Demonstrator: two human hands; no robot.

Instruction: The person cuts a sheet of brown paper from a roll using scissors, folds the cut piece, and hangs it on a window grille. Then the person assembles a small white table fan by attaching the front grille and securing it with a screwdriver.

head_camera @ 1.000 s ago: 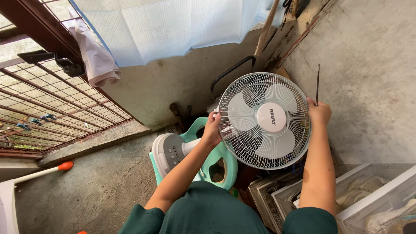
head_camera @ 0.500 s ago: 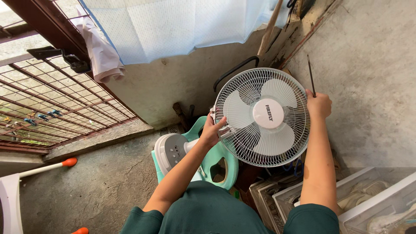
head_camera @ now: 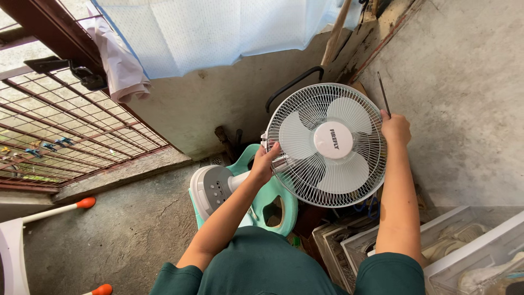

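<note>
White desk fan (head_camera: 326, 145) tilted face-up, base (head_camera: 211, 189) resting on teal plastic seat (head_camera: 273, 202). Left hand (head_camera: 264, 163) grips grille's left rim; right hand (head_camera: 396, 129) at right rim, holding thin dark rod (head_camera: 384, 94). Clear bins (head_camera: 469, 246) lower right.

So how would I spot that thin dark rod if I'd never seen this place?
Start at the big white fan in the middle. At its right rim sits the right hand, and the rod sticks up from its fingers against the grey wall. It is the only slim, dark, straight thing there, far thinner than the wooden pole further left.
</note>
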